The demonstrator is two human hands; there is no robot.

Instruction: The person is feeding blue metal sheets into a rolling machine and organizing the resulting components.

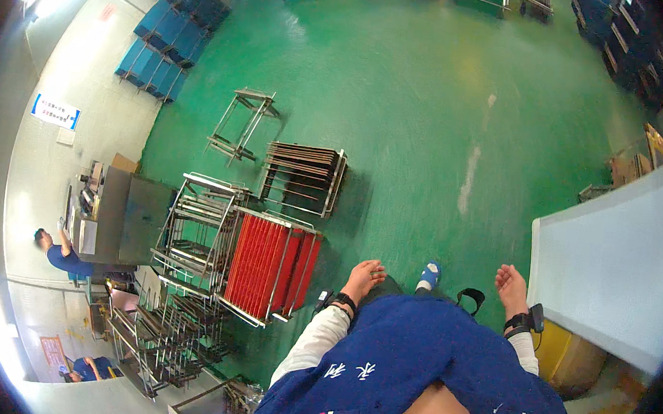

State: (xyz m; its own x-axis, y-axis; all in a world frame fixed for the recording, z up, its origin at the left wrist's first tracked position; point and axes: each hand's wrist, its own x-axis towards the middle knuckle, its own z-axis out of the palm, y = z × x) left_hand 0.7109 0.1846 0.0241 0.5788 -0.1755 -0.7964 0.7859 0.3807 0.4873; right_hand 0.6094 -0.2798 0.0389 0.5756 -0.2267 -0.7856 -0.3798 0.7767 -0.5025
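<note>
My left hand [365,278] hangs in front of my blue jacket, its fingers loosely bent and nothing visible in them. Off to the right, my right hand [511,286] is held up at about the same height, fingers bent but a little apart, also without a thing in it. A dark band with a small device sits on each wrist. Nearest to my left hand is a metal rack [264,268] filled with red panels, which the hand does not touch. A pale blue-white board or panel [616,253] stands beside my right hand.
Left of me stand several metal racks [189,235], one rack [303,177] holding dark sheets. Blue bins [161,42] line the left wall. A person [67,252] works at a grey bench there. Green floor [401,119] stretches ahead to more racks.
</note>
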